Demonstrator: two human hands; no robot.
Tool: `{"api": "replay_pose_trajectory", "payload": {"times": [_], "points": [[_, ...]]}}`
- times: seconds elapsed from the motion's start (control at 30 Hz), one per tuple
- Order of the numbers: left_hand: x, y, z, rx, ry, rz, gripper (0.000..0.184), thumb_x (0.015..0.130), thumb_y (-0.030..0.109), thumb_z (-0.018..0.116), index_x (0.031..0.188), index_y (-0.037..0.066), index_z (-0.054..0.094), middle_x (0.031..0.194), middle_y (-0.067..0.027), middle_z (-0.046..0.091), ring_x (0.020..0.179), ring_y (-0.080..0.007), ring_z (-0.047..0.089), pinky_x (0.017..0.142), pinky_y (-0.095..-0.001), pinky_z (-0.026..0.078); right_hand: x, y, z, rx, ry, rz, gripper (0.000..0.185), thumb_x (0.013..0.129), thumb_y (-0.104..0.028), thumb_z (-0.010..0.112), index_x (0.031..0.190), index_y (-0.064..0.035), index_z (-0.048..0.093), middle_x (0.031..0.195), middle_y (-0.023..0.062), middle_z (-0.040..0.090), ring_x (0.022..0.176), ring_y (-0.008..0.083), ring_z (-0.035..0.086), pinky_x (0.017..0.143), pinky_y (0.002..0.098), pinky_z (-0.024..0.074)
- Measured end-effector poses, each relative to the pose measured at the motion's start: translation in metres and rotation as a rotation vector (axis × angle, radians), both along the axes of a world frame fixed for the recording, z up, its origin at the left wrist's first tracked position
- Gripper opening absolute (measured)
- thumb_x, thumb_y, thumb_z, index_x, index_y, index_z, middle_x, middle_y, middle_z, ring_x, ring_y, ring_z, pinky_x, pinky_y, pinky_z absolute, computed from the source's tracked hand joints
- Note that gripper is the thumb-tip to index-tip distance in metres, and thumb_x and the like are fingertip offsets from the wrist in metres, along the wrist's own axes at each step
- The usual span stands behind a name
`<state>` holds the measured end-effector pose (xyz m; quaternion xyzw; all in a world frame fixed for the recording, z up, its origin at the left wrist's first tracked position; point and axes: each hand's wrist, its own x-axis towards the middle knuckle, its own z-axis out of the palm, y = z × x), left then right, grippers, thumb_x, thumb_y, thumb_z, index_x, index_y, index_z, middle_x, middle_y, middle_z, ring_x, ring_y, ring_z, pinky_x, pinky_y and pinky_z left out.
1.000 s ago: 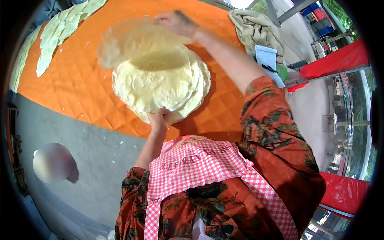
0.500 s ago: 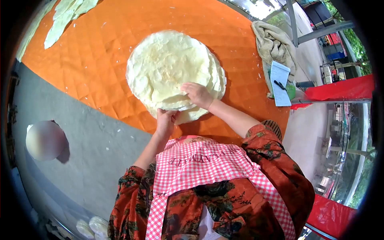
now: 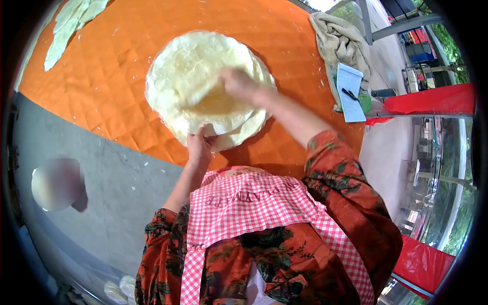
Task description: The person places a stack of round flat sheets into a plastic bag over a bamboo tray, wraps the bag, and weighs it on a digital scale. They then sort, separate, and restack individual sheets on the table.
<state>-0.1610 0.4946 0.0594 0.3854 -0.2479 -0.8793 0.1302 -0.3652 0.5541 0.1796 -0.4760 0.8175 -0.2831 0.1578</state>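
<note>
A stack of thin, pale round flatbreads lies on the orange cloth, its layers slightly offset. The near part of the top sheet is raised and folding away from me, with a shadow beneath it. My right hand, smeared by motion, is closed at that raised edge. At the stack's near rim, my left hand pinches the edge of the lower layers, thumb on top and fingers partly hidden.
The orange cloth covers the table. Pale folded sheets lie at its far left. On the right are a crumpled towel, a notepad and a pen. A round blurred shape is over the grey floor.
My right hand has moved up and away from me, and the top flatbread's near edge has lifted with it. The left hand stays at the near rim. The whole view has shifted slightly.
</note>
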Motion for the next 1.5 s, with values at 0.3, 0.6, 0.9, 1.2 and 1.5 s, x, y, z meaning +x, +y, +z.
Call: {"api": "replay_pose_trajectory", "payload": {"times": [0.3, 0.6, 0.9, 1.2, 1.5], "points": [[0.006, -0.003, 0.012, 0.120, 0.052, 0.021, 0.017, 0.087, 0.003, 0.043, 0.102, -0.002, 0.049, 0.096, -0.0146, 0.058, 0.084, -0.0279, 0.061, 0.073, -0.0403, 0.057, 0.016, 0.039, -0.008, -0.352, 0.540, 0.268, 0.007, 0.077, -0.005, 0.050, 0.081, -0.0032, 0.056, 0.080, 0.0117, 0.058, 0.078, 0.0302, 0.059, 0.069, 0.0403, 0.0497], [0.006, -0.002, 0.017, 0.068, 0.071, -0.026, 0.029, 0.085, -0.001, 0.039, 0.114, -0.006, 0.045, 0.106, -0.0197, 0.056, 0.088, -0.0296, 0.061, 0.075, -0.0393, 0.057, 0.046, 0.057, -0.062, -0.255, 0.320, 0.084, 0.015, 0.079, -0.007, 0.053, 0.091, -0.0026, 0.060, 0.103, 0.0129, 0.063, 0.101, 0.0291, 0.059, 0.085, 0.0384, 0.0491], [0.003, -0.004, 0.025, 0.095, 0.129, -0.013, 0.030, 0.088, 0.002, 0.040, 0.118, -0.001, 0.044, 0.111, -0.0163, 0.056, 0.094, -0.0289, 0.061, 0.079, -0.0405, 0.055, 0.067, 0.075, -0.074, -0.173, 0.460, 0.157, 0.030, 0.081, -0.014, 0.058, 0.109, -0.0050, 0.063, 0.117, 0.0110, 0.061, 0.114, 0.0269, 0.054, 0.096, 0.0378, 0.0442], [0.055, 0.018, 0.035, -0.292, -0.034, -0.056, 0.016, 0.088, 0.001, 0.053, 0.104, 0.000, 0.054, 0.089, -0.0074, 0.058, 0.075, -0.0157, 0.058, 0.071, -0.0278, 0.049, -0.033, 0.016, 0.052, -0.121, 0.354, 0.047, 0.021, 0.081, -0.009, 0.057, 0.098, -0.0106, 0.068, 0.082, 0.0133, 0.066, 0.073, 0.0292, 0.065, 0.064, 0.0374, 0.0498], [0.046, 0.006, 0.029, -0.219, -0.045, 0.122, 0.046, 0.087, -0.002, 0.054, 0.129, -0.006, 0.036, 0.122, -0.0157, 0.048, 0.101, -0.0229, 0.056, 0.087, -0.0306, 0.052, 0.046, 0.066, -0.085, -0.119, 0.356, 0.062, 0.012, 0.075, -0.003, 0.049, 0.078, -0.0080, 0.060, 0.080, 0.0078, 0.061, 0.084, 0.0261, 0.061, 0.068, 0.0386, 0.0508]]}}
